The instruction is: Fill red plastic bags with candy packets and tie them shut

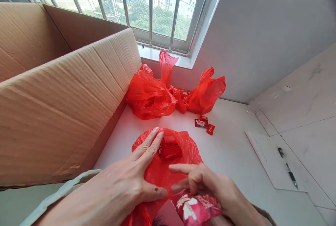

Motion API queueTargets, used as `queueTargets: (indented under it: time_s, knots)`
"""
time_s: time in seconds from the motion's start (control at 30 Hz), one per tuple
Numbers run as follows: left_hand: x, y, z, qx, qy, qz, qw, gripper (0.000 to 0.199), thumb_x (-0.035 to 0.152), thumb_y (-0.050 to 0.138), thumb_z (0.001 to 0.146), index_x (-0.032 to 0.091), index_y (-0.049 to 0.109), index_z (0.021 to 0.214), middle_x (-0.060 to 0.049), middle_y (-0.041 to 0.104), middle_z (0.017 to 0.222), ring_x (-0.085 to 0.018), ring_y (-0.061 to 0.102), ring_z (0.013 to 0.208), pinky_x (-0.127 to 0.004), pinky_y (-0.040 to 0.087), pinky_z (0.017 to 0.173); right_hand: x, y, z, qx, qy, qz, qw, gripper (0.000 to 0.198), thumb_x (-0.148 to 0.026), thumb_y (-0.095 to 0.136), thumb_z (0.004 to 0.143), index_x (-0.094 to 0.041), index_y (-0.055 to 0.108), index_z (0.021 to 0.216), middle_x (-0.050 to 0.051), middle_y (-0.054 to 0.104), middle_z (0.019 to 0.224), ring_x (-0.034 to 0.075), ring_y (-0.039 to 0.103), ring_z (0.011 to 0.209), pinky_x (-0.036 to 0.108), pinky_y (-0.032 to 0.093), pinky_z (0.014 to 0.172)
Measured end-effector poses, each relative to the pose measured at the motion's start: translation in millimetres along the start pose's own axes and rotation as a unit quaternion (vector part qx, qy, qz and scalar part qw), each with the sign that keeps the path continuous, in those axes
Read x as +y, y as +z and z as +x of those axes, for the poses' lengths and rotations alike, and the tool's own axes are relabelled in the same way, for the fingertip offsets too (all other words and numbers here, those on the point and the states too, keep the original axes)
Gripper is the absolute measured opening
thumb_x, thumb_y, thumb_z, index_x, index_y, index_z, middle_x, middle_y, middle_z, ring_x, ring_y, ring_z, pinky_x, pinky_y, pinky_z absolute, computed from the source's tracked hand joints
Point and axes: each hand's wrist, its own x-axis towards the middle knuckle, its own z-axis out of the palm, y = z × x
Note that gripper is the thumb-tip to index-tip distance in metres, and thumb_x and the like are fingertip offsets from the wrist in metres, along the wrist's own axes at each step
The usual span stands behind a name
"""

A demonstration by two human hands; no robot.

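A red plastic bag stands with its mouth open in front of me, red wrapped packets lying inside. My left hand rests on the bag's near left side, its fingers stretched flat to the rim and its thumb spread apart. At the bag's near right side is my right hand, index finger extended and the other fingers curled. Beneath those curled fingers it holds a shiny pink-red printed packet; the far side of its grip is hidden. Part of the bag hangs down below my left hand.
Two more red plastic bags, a fuller one and a smaller one, stand behind. Small red packets lie on the white table. A large cardboard box flanks the left. Rightward are a notepad and a pen.
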Motion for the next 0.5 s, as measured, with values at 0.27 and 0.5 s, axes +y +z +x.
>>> queueTargets:
  time_s: [0.27,0.5]
  knots:
    - [1.7,-13.6,14.9,0.005,0.032,-0.059,0.998,0.029,0.011,0.056,0.086,0.03,0.078,0.084,0.011,0.039,0.153,-0.025,0.031,0.144,-0.038,0.023,0.121,24.9,-1.0,39.8,0.025,0.138,-0.241,0.96,0.017,-0.009,0.044,0.089,-0.023,0.038,0.083,-0.002,0.056,0.08,0.015,0.052,0.067,0.026,0.041,0.062]
    - [-1.4,-18.8,16.1,-0.028,0.019,-0.04,0.999,0.031,0.008,0.055,0.084,0.028,0.077,0.093,0.005,0.045,0.15,-0.025,0.04,0.139,-0.041,0.029,0.118,36.9,-5.3,43.4,0.045,0.193,-0.491,0.848,0.026,0.004,0.046,0.079,-0.021,0.053,0.077,0.002,0.062,0.067,0.017,0.053,0.055,0.029,0.034,0.054]
